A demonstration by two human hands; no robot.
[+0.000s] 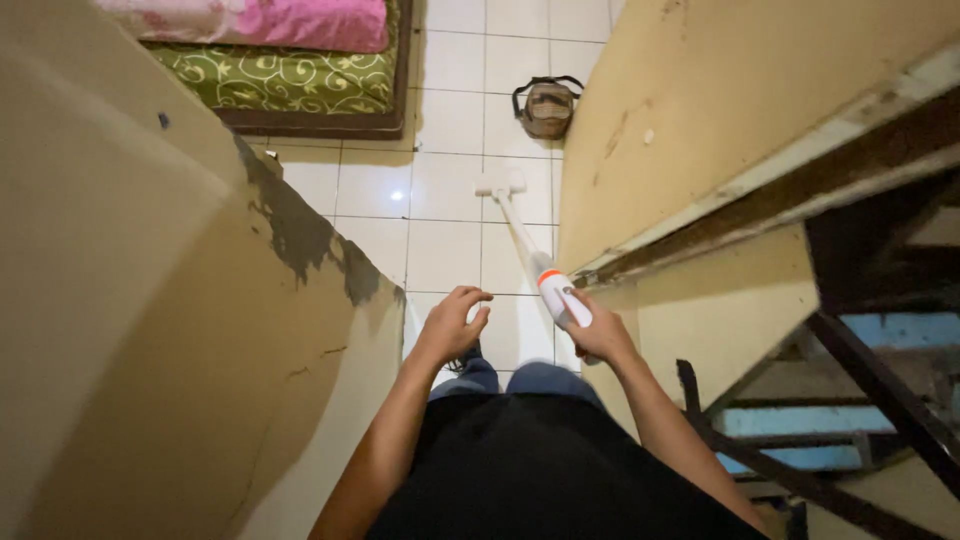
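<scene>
- While the right hand [598, 335] grips the stick vacuum [535, 265], its head [500, 184] rests on the white tiled floor [445, 250], mid-sweep by appearance.
- Left hand [452, 325]: empty, fingers loosely curled.
- Mattress [290, 75] and bag [547, 107]: beyond; steering around them looks needed.

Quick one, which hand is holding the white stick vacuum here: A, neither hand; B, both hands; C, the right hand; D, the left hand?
C: the right hand grips the handle of the white stick vacuum, while the left hand hangs curled and apart from it over the tiled floor.
</scene>
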